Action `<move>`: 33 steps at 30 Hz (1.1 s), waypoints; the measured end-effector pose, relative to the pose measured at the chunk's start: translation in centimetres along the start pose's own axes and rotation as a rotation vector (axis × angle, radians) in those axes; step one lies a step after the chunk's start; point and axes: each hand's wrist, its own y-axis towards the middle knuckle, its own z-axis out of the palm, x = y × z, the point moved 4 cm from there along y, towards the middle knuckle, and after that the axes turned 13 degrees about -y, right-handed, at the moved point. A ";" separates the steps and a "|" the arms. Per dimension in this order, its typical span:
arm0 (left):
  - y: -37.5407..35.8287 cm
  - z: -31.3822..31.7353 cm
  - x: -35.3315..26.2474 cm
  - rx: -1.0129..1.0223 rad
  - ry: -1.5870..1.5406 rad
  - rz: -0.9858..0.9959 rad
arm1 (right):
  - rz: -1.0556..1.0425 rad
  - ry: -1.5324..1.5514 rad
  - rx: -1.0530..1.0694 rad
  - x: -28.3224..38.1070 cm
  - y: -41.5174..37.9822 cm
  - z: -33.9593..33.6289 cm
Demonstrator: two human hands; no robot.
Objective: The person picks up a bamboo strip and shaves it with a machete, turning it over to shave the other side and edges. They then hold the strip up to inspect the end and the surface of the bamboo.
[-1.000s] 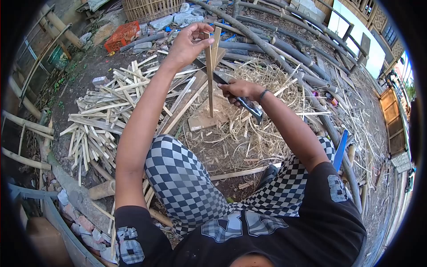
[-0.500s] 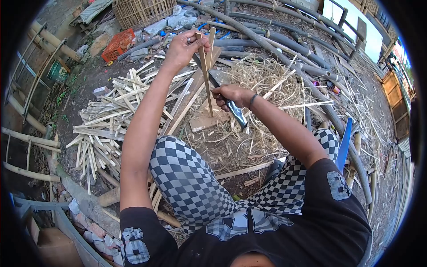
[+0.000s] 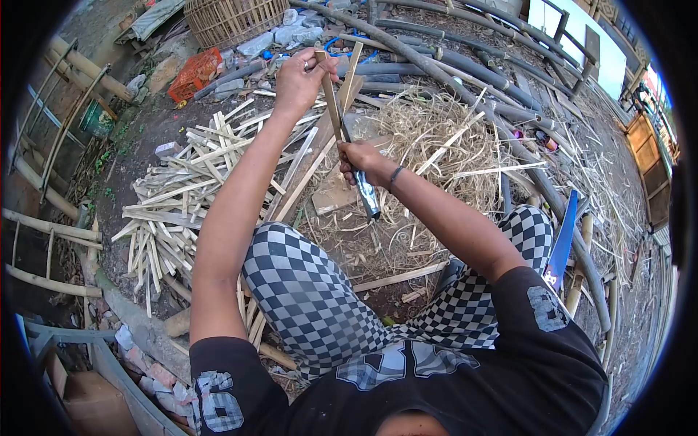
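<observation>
My left hand (image 3: pixel 299 80), with a ring on one finger, pinches the top of a thin bamboo strip (image 3: pixel 331 94) held nearly upright. Closed around a knife (image 3: pixel 367 195) is my right hand (image 3: pixel 361 161); the dark blade runs up along the strip, and the shiny handle end sticks out below the fist. A second pale strip end (image 3: pixel 353 62) rises just right of the first. Beneath my hands a flat wooden block (image 3: pixel 333 200) lies on the ground. Curly shavings (image 3: pixel 429 138) are heaped to the right, and a pile of split strips (image 3: pixel 171 189) lies to the left.
Long poles (image 3: pixel 436 73) cross the ground ahead. An orange crate (image 3: pixel 195 74) and a woven basket (image 3: pixel 236 20) stand at the back left. A blue saw blade (image 3: pixel 562 243) is by my right knee. Bricks and a wooden frame (image 3: pixel 109 363) are at the lower left.
My right hand and the knife have moved slightly left and down, with the handle now steeper. My left hand has shifted a little, and the two strip tops are further apart.
</observation>
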 end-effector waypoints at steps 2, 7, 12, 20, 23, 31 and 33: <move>0.0 0.5 -0.4 -0.020 0.013 0.010 | -0.028 0.026 -0.103 0.5 -0.8 0.6; 0.0 0.9 -1.0 0.134 -0.064 0.009 | -0.039 0.062 -0.107 0.1 -1.0 0.3; -0.6 -1.3 -0.6 0.060 -0.003 0.040 | -0.394 -0.755 -0.416 2.3 -3.0 -2.2; -0.6 -3.0 -2.5 0.071 0.701 0.112 | -0.519 -0.861 -0.377 5.3 -3.3 -1.6; -1.0 -2.5 -2.4 0.061 0.744 0.165 | -0.687 -0.964 -0.466 6.7 -3.7 -1.0; -1.7 -1.8 -2.7 0.079 0.682 0.246 | -0.345 -0.986 -0.478 1.1 0.0 -0.1; -1.8 -2.2 -2.5 0.066 0.665 0.195 | -0.506 -1.073 -0.572 0.9 0.5 -0.1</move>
